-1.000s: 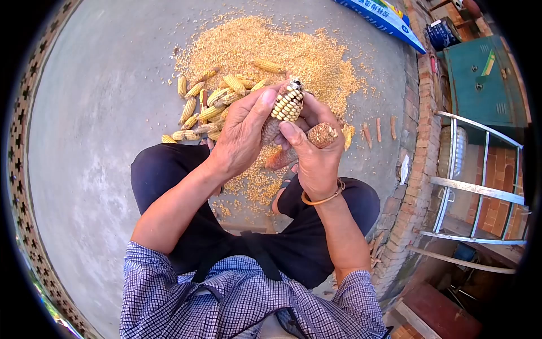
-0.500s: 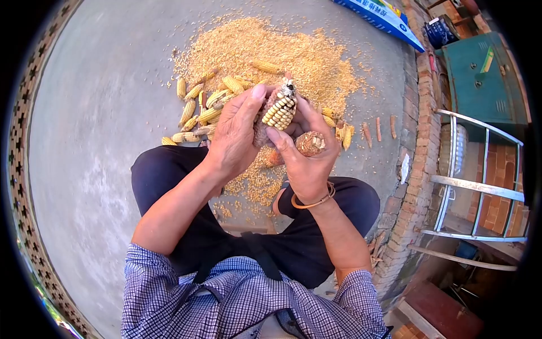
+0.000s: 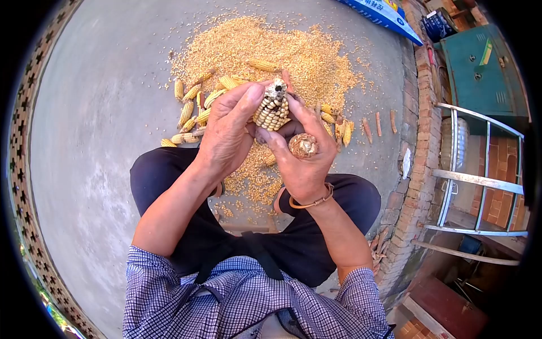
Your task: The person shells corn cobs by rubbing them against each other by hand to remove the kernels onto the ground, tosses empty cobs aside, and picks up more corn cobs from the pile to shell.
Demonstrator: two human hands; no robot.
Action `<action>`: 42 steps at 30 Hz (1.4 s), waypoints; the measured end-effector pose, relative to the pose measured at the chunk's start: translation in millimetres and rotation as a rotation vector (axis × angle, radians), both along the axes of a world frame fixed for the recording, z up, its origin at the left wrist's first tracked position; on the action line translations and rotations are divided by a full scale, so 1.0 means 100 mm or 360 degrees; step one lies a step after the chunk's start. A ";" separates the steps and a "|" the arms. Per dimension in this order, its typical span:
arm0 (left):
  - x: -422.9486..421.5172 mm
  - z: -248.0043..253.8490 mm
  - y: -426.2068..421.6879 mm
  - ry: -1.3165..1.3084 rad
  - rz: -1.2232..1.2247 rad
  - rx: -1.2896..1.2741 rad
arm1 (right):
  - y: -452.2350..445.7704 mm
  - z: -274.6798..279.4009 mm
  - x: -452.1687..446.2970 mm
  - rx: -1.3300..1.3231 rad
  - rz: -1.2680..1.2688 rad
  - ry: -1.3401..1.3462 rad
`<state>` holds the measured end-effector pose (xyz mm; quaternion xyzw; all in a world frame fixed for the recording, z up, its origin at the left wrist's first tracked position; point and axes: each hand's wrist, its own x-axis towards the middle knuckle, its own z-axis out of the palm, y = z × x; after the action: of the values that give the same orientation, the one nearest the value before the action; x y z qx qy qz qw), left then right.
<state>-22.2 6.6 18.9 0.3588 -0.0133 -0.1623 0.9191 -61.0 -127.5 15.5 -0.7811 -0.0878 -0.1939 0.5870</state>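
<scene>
A partly shelled ear of corn [image 3: 271, 114], pale kernels on its near face and a dark spot at its tip, is held up between both hands. My left hand [image 3: 228, 127] is closed around its left side, thumb along the upper edge. In my right hand [image 3: 306, 174] a bare corn cob [image 3: 304, 146] is gripped, its broken end facing me. The right thumb touches the lower part of the ear, and the right fingers pass behind it, partly hidden. Unshelled ears [image 3: 186, 113] lie on the ground beyond my left hand.
A wide heap of loose kernels [image 3: 243, 42] spreads ahead on the concrete floor [image 3: 96, 113]. Several bare cobs [image 3: 379, 124] lie to the right. A blue-and-white bag [image 3: 384, 17], a brick edge [image 3: 415, 186], a metal ladder-like frame [image 3: 480, 181] and a green cabinet [image 3: 474, 73] stand along the right side.
The ear has turned so its tip faces me more, and it has shifted slightly left. The bare cob in my right hand has tilted more end-on. Both hands have moved slightly left.
</scene>
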 end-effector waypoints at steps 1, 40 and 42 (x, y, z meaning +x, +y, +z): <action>0.00 -0.01 0.01 -0.0004 -0.0015 0.0001 | 0.00 0.00 0.00 0.0018 0.0007 0.0027; -0.05 0.02 -0.08 -0.0230 0.0064 0.0328 | 0.02 0.07 0.03 0.0891 0.0167 0.0417; -0.06 -0.01 -0.06 -0.0124 0.0033 0.0227 | 0.03 0.08 0.02 0.0816 0.0119 0.0411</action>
<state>-28.5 0.2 17.5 0.4296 -0.0338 -0.1392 0.8916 -58.6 -124.5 23.4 -0.6216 0.0109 -0.0871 0.7784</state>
